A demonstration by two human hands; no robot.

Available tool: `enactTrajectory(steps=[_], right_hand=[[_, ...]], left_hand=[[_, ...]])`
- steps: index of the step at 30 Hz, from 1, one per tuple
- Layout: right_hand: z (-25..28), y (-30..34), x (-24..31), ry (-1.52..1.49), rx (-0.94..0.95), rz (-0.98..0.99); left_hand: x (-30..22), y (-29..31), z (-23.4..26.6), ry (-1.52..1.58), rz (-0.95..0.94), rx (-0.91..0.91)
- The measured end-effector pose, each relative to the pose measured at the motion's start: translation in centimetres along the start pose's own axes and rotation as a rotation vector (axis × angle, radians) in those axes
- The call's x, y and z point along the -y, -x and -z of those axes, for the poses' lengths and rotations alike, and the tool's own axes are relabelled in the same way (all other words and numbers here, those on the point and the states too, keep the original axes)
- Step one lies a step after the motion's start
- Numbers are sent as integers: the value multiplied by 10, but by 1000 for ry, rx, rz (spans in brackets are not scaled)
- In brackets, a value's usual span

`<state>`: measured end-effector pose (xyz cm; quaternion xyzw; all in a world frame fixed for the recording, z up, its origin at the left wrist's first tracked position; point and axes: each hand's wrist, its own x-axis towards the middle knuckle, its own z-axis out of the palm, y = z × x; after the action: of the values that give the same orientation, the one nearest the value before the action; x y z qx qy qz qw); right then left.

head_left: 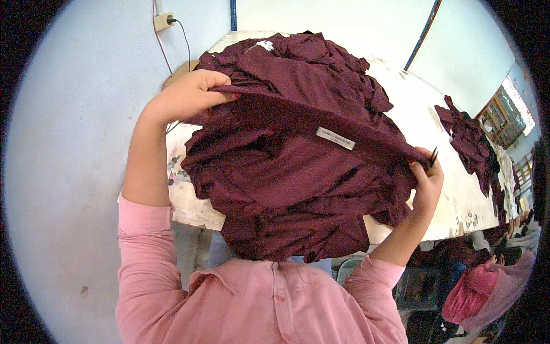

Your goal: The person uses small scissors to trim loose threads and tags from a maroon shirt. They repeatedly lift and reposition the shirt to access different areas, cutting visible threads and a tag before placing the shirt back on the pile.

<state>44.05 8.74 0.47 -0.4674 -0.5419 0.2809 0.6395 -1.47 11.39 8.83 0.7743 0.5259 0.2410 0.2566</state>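
A maroon garment (269, 172) is spread between my hands, its upper edge drawn out in a slanting line. My left hand (192, 94) pinches that edge at the upper left, thumb below and fingers above. Lower at the right, my right hand (427, 180) grips the other end with its fingers closed. A thin dark pointed tool (433, 156) sticks up from the right hand; its kind cannot be made out. A white label (336, 138) lies just under the stretched edge. The garment's lower folds hang over the table's near edge toward my body.
More maroon cloth (321, 63) is heaped behind, with a small white piece (264, 45) on top. It lies on a worn white table (458, 209). Dark garments (467, 140) hang over its right side. A wall socket (164, 22) with cables is at upper left. Another person (475, 289) is at lower right.
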Motion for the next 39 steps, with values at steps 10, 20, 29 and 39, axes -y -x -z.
enactTrajectory(steps=[10, 20, 29, 39], right_hand=[[13, -9, -13, -309, 26, -100], [-8, -22, -53, -344, -30, -251], [-135, 83, -60, 193, 478, -6], [-19, 80, -58, -517, 109, -164]], left_hand=[[0, 7, 9, 491, 94, 116], [29, -38, -22, 745, 77, -288], [-11, -41, -223, 604, -86, -68], [-42, 13, -199, -375, -135, -231]])
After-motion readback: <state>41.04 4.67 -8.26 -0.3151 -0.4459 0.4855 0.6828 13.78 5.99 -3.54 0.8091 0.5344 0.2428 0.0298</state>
